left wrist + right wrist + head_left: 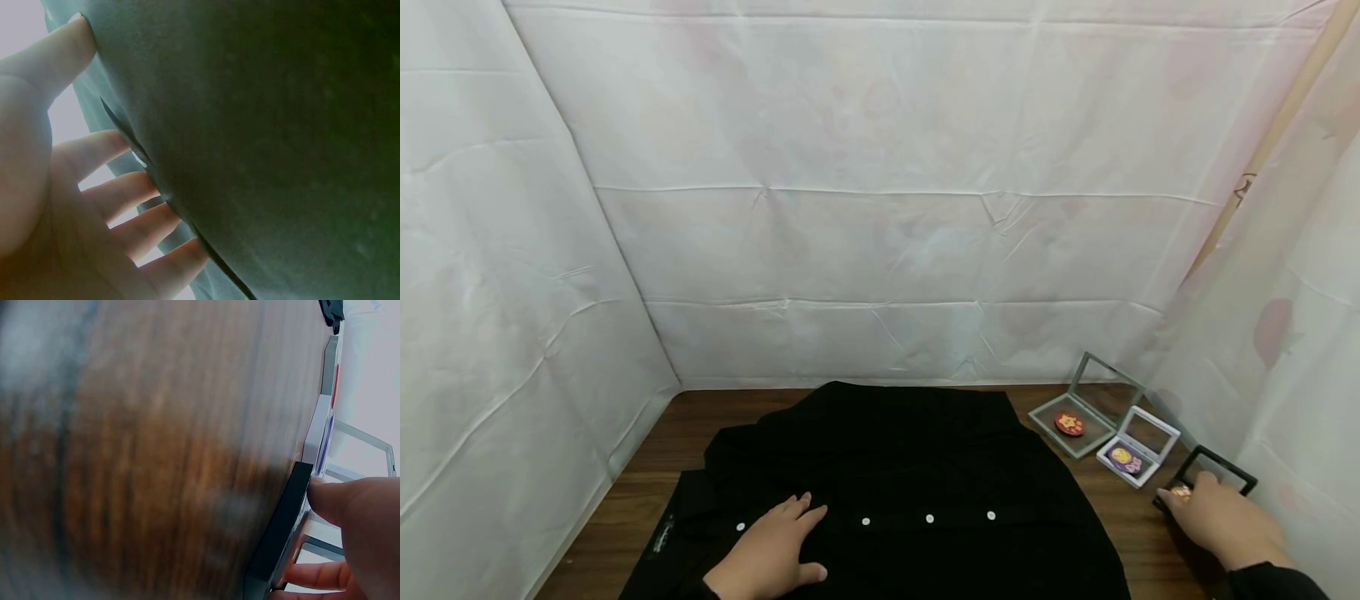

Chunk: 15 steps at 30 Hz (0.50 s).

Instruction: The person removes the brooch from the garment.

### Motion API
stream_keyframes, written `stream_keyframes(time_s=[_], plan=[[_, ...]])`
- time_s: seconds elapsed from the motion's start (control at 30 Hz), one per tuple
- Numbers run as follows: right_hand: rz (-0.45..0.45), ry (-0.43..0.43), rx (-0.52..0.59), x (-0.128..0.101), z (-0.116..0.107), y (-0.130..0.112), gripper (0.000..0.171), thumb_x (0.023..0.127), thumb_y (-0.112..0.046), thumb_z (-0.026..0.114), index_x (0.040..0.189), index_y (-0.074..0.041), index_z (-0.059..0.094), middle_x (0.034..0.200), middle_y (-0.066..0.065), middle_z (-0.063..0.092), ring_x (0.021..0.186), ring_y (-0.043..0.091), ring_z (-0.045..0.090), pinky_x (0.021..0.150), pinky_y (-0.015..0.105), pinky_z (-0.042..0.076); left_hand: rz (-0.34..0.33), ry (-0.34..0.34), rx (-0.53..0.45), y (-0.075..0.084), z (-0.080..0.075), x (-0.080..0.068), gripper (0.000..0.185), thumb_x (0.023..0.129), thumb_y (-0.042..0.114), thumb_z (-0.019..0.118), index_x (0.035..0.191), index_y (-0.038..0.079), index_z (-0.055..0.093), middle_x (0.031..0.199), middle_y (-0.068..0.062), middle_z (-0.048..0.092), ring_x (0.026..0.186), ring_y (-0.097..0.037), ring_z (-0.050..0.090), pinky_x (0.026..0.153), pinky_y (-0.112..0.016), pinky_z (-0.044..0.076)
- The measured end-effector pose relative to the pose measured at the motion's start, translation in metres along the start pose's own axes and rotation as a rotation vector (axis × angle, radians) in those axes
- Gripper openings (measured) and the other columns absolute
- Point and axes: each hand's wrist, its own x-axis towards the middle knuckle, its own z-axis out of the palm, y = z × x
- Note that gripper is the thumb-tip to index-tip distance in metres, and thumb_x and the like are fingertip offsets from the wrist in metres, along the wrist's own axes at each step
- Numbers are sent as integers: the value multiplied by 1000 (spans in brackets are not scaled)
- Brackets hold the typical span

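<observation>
A black garment with a row of white buttons [910,450] lies spread on the table. My left hand [767,546] rests on it near the button row, fingers spread apart; the left wrist view has the fingertips against dark cloth. At the far right, my right hand [1225,517] touches a small black hinged case [1228,468] whose lid stands up. A round patterned badge [1182,492] shows inside, partly covered by that hand. Thumb and fingers of the right hand [369,531] lie apart on the case in the right wrist view, with no grip visible.
Beside the black case stand two more open cases: a white one [1165,457] holding a purple and yellow badge [1123,458], and a grey-green one [1081,450] with a red badge [1070,424]. White curtains [880,250] enclose the wooden table [617,533] on three sides.
</observation>
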Motion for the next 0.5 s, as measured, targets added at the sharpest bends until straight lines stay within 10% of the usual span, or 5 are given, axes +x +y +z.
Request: stream_keyframes(time_s=[0.5], plan=[[15,8,1,-13,-7,-15,92,102,-60,53,114,31,40,100,44,56,90,58,61,73,64,53,3,6,0,1,0,-1,78,84,50,82,144,8,59,152,-23,49,137,-47,46,106,-65,41]])
